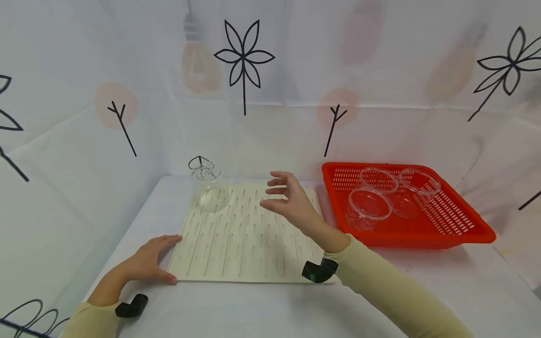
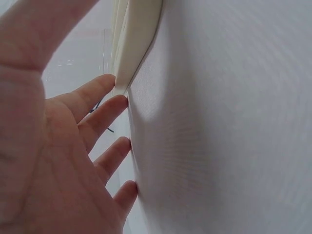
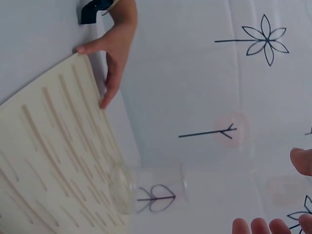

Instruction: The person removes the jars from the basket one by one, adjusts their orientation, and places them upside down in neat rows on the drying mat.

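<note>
A cream ribbed drying mat (image 1: pixel 249 234) lies flat on the white table. A clear plastic cup (image 1: pixel 208 185) stands upside down at its far left corner, also seen in the right wrist view as the cup (image 3: pixel 146 190). My left hand (image 1: pixel 148 260) rests flat on the table with straight fingers touching the mat's near left corner (image 2: pixel 124 80). My right hand (image 1: pixel 289 199) hovers above the mat's far middle, fingers loosely spread and holding nothing, its fingertips (image 3: pixel 265 226) a short way from the cup.
A red perforated basket (image 1: pixel 465 225) sits right of the mat with three clear round containers (image 1: pixel 369 204) in it. A white cloth backdrop printed with flowers and twigs closes in the back and both sides of the table.
</note>
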### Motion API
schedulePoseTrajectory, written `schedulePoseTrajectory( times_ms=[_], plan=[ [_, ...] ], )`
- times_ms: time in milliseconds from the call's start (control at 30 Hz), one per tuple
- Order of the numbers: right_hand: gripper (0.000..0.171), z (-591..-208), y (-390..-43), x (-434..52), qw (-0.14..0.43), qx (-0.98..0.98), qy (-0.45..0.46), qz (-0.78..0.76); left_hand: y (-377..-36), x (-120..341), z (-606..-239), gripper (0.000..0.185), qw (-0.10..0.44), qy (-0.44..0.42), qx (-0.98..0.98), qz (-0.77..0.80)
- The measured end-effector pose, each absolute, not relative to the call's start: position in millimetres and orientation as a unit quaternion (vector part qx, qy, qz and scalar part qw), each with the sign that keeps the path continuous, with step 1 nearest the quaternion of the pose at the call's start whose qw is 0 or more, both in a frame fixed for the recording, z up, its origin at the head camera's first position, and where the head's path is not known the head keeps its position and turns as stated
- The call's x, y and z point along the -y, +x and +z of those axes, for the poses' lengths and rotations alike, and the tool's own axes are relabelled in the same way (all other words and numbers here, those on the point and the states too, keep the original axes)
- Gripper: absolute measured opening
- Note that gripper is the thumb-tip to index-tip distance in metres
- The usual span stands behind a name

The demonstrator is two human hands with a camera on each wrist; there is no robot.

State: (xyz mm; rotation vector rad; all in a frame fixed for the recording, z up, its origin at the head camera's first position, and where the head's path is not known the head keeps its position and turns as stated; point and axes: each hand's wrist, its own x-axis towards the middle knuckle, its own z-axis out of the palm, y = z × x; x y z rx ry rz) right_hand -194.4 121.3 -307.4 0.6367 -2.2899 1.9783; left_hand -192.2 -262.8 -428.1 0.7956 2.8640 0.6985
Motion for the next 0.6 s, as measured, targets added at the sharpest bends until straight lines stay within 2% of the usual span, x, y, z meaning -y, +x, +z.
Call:
schedulePoseTrajectory(
  times_ms=[133,600],
  plan=[
    [0.064,-304.9,-194.1,-133.5,0.045,0.755,0.196,0.623,-193.2,262.6,-429.5,0.102,0.043,0.263,-0.937,0.228],
    [0.066,-299.0,-198.6,-179.3,0.064,0.784,0.121,0.605,-192.8,264.4,-430.6,0.102,0.044,0.256,-0.938,0.232]
  ],
)
